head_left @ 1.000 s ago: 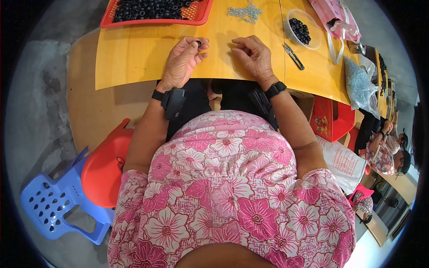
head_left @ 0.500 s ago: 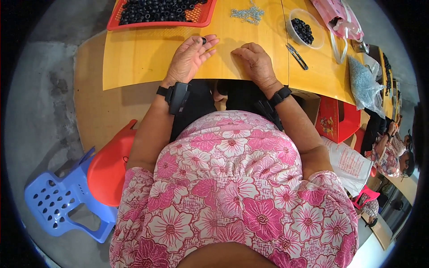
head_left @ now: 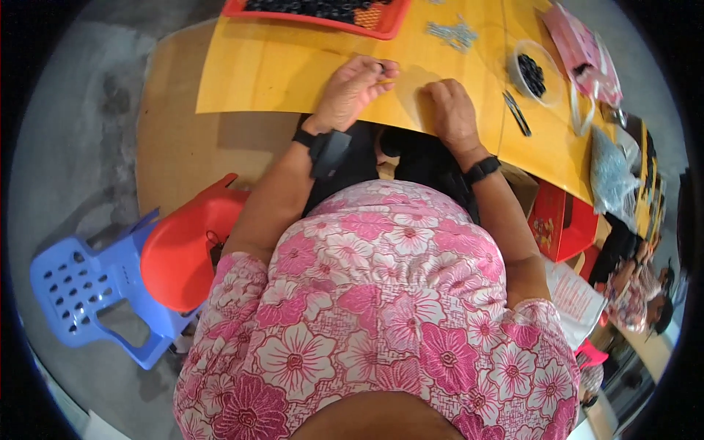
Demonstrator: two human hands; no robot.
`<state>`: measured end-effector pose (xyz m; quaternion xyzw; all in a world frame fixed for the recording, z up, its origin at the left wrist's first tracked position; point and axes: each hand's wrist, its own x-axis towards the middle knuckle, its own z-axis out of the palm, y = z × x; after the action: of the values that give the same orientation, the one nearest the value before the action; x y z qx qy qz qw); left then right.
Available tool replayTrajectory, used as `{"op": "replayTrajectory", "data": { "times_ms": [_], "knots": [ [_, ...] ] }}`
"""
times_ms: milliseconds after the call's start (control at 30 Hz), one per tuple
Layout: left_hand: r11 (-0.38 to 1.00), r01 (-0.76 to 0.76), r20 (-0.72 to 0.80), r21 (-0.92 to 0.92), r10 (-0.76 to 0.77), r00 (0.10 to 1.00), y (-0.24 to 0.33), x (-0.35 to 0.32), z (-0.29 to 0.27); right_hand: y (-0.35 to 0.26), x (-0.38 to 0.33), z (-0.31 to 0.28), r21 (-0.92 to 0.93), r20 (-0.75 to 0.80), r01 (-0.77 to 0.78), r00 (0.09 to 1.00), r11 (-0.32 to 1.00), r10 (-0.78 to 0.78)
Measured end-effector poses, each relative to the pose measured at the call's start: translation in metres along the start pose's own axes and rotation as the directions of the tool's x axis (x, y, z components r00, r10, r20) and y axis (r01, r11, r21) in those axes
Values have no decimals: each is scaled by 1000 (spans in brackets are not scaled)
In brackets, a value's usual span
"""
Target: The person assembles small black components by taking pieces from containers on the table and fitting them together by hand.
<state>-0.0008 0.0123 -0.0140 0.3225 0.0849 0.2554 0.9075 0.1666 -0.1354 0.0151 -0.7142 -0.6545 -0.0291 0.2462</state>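
My left hand (head_left: 350,89), palm partly up over the yellow table, has a small round black piece (head_left: 380,68) between thumb and fingers. To its right, near the table's front edge, my right hand (head_left: 453,114) is closed with fingertips pressed together; whatever it may pinch is too small to make out. Beyond the hands lies a loose pile of small silvery metal pieces (head_left: 456,33). A red basket (head_left: 389,29) of black ring-like pieces (head_left: 323,9) stands at the far left. Right of my right hand are thread snips (head_left: 517,114) and a clear bowl (head_left: 555,94) with black pieces (head_left: 531,75).
A pink bag (head_left: 583,55) and a clear plastic bag of silvery pieces (head_left: 612,176) lie at the right of the yellow table (head_left: 257,73). Below stands a red box (head_left: 561,220). A red seat (head_left: 180,257) and blue plastic stool (head_left: 77,290) are at left; other people (head_left: 634,297) sit far right.
The view has shifted, so the table and hands appear farther right. My left fingers have curled more closely around the black piece. My right hand stays closed near the table edge.
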Motion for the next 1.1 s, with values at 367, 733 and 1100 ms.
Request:
{"op": "replayTrajectory", "data": {
  "times_ms": [367,733,1100],
  "knots": [
    [965,65,-31,254,-59,998,2,-6,3,-4,13,2,81,96,-184,980,980,176],
    [983,56,-9,174,-55,998,1,-4,2,-10,15,-8,75,97,-388,920,919,380],
    [901,48,-83,431,-13,996,4,-6,18,0,11,1,-238,107,-73,989,969,101]
  ]
}}
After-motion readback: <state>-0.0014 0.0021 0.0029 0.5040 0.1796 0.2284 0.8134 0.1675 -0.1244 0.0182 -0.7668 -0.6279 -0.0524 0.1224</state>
